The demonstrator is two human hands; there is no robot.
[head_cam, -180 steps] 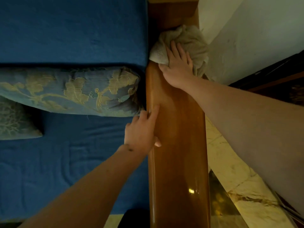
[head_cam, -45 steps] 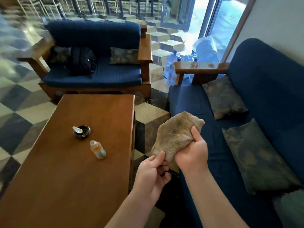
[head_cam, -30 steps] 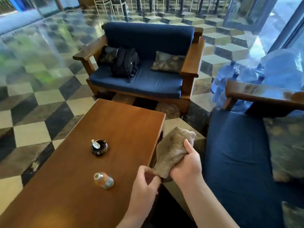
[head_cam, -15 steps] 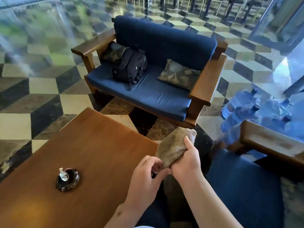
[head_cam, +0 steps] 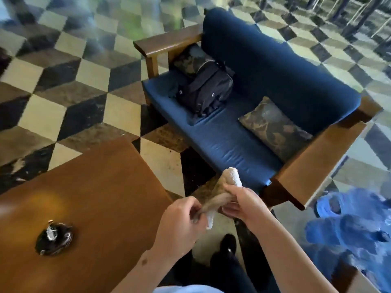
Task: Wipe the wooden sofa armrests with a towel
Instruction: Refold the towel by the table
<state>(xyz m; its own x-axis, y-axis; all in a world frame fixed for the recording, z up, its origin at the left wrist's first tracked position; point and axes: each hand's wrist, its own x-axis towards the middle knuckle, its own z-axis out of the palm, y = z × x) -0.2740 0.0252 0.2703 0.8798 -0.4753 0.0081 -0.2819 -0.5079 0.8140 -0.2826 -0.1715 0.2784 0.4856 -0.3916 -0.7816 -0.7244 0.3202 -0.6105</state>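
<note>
A beige towel [head_cam: 227, 186] is bunched between both hands in front of me. My right hand [head_cam: 243, 205] grips its upper part and my left hand [head_cam: 179, 222] pinches its lower corner. Ahead stands a blue two-seat sofa [head_cam: 232, 136] with wooden armrests. The near armrest [head_cam: 317, 161] lies just right of the towel, about a hand's width away. The far armrest [head_cam: 167, 41] is at the sofa's other end.
A black backpack [head_cam: 204, 85] and a patterned cushion [head_cam: 273, 127] lie on the sofa seat. A wooden coffee table [head_cam: 88, 208] with a dark ashtray [head_cam: 54, 240] is at lower left. Blue water bottles [head_cam: 351, 227] stand at right on the chequered floor [head_cam: 63, 81].
The view has swung left and closer to the two-seat sofa. Both hands keep hold of the towel, now bunched tighter. The first sofa's armrest, wiped earlier, has left the view.
</note>
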